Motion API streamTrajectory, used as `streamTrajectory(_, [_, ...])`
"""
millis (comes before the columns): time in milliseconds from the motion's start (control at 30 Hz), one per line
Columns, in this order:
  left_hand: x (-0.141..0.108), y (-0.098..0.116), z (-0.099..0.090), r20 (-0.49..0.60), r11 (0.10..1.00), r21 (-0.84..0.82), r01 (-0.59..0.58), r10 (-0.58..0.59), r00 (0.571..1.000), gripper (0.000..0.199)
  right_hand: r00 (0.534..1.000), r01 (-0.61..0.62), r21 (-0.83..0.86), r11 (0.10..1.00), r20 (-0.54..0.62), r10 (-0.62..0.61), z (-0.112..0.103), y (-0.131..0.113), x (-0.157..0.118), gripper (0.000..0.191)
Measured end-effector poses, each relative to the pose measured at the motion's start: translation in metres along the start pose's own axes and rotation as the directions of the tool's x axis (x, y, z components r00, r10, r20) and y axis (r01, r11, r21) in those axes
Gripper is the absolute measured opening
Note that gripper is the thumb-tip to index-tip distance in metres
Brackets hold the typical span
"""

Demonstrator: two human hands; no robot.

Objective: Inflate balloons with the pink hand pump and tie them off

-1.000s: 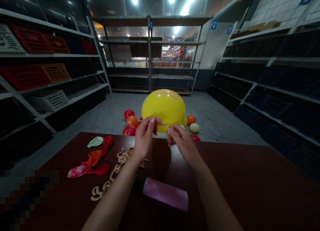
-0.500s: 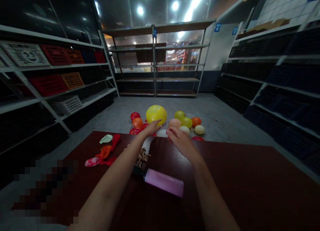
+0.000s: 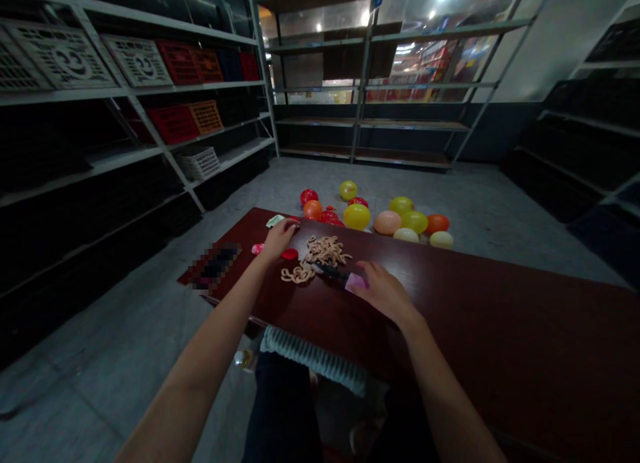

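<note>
The left hand (image 3: 283, 237) is at the far left part of the dark table (image 3: 465, 309), among uninflated balloons: a pale green one (image 3: 275, 220) just beyond it, a pink patterned one (image 3: 257, 248) to its left and a red one (image 3: 289, 254) on its near side. Whether its fingers are closed on any balloon cannot be told. The right hand (image 3: 384, 287) is at the pink pump (image 3: 355, 283), covering part of its body; whether the fingers are clamped around it cannot be determined. The pump lies near the table's middle, its dark end pointing left toward a heap of tan curled pieces (image 3: 326, 251). Inflated balloons (image 3: 357, 217) are on the floor beyond the far edge.
</note>
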State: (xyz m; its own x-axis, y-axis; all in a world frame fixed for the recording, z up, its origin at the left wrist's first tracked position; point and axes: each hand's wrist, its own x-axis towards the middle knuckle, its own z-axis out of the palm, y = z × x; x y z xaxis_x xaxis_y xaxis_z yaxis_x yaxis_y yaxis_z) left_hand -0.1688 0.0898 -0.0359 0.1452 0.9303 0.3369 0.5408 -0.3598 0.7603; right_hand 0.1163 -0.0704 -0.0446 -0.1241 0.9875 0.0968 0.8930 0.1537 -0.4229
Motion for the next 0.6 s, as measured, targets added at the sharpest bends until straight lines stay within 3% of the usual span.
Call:
streamTrajectory(100, [-0.026,-0.017,-0.019,-0.053,0.997,0.074,0.029,-0.026,0.998,0.023,0.999,-0.047,-0.128,0.991,0.004,0.048,0.01,-0.004,-0.014,0.054])
streamTrajectory(233, [-0.055,-0.036,-0.027,0.043,0.962,0.269,-0.041,0.031,0.999,0.028,0.996,-0.086,-0.156,0.984,-0.022,0.084,0.014,-0.009,-0.029,0.047])
streamTrajectory(333, [-0.07,-0.044,-0.025,0.119,0.901,0.424,-0.095,0.048,0.992,0.035,0.99,-0.134,-0.032,0.99,-0.039,0.133,0.015,-0.012,-0.037,0.047])
streamTrajectory(433, [-0.078,-0.044,-0.02,0.11,0.83,0.553,-0.068,0.009,0.994,0.037,0.99,-0.131,0.21,0.969,-0.02,0.138,0.013,-0.012,-0.041,0.044])
streamTrajectory(533, [-0.078,-0.038,-0.015,0.076,0.775,0.631,-0.03,-0.023,0.997,0.023,0.973,-0.225,0.54,0.811,0.074,0.221,0.01,-0.012,-0.046,0.038])
streamTrajectory(600, [-0.074,-0.032,-0.012,0.035,0.793,0.609,-0.004,-0.022,0.999,0.016,0.927,-0.363,0.744,0.561,0.228,0.298,0.012,-0.012,-0.05,0.037])
